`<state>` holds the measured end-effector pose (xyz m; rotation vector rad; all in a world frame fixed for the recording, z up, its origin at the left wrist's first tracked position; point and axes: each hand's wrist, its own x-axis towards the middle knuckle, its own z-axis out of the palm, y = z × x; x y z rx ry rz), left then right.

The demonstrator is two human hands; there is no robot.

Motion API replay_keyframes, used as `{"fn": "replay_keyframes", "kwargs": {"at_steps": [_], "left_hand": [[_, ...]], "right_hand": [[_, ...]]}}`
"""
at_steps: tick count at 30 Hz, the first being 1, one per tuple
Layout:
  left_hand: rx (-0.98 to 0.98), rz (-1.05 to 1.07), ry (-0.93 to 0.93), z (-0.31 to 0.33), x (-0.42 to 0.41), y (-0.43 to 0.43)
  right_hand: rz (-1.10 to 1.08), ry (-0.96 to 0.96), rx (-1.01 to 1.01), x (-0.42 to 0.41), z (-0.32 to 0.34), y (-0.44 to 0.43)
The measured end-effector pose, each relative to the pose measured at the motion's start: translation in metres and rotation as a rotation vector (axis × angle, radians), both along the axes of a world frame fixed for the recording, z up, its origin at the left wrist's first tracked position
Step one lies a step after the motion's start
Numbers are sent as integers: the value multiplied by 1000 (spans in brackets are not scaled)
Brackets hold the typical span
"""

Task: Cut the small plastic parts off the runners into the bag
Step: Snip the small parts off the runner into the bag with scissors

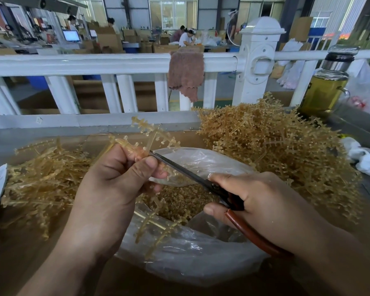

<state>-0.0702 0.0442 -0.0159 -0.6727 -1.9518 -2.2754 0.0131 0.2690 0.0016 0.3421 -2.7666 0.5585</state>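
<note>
Above a clear plastic bag, the left hand pinches an amber plastic runner; the right hand grips red-handled metal scissors, their tip at the runner.

Single head-worn view, wide-angle. Faces forward and down. Close range: left hand and right hand fill lower frame. Upper frame: white railing across, workshop hall far behind.

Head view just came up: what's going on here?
A person is snipping plastic parts off runners. The left hand grips a runner above the open clear bag, while the right hand holds scissors with the blade tips at that runner. The bag already holds cut parts. A tall pile of runners sits to the right, a flatter pile to the left.
</note>
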Motion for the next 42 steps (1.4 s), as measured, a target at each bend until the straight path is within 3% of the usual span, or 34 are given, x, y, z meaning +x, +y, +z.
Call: {"fn": "replay_keyframes", "kwargs": {"at_steps": [25, 42], "left_hand": [[-80, 108, -6, 1, 6, 3], [-17, 83, -65, 1, 4, 4]], "right_hand": [[-41, -67, 76, 2, 6, -6], [-50, -124, 48, 1, 1, -2]]}}
